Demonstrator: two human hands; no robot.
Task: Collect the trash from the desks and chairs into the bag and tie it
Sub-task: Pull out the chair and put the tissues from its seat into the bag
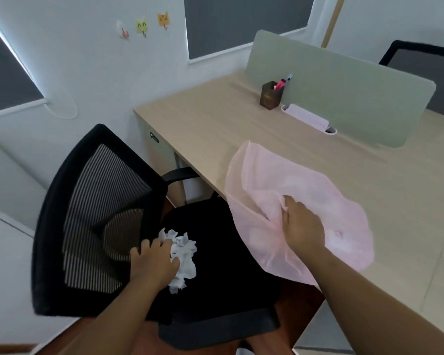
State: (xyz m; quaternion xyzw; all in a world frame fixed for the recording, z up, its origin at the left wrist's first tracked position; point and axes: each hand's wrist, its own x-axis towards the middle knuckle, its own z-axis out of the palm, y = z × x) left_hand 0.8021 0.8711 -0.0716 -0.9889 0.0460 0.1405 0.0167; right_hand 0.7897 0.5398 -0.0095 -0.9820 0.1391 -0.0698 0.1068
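The left hand (pixel 155 261) reaches forward and down, palm down, fingers curled closed around something white. The right hand (pixel 301 224) is farther and higher, arm outstretched, fingers pinched closed on thin pink film.

You are facing pale walls (pixel 69 60) with grey blinds (pixel 241 24) covering the windows. Three cat-shaped hooks (pixel 142 26) are hanging between them. A light wood desk (pixel 215 129) is carrying a frosted divider (pixel 344 98) and a dark pen holder (pixel 271 96). A black mesh chair (pixel 98 221) is standing before it; another chair (pixel 426 70) is sitting beyond the divider.
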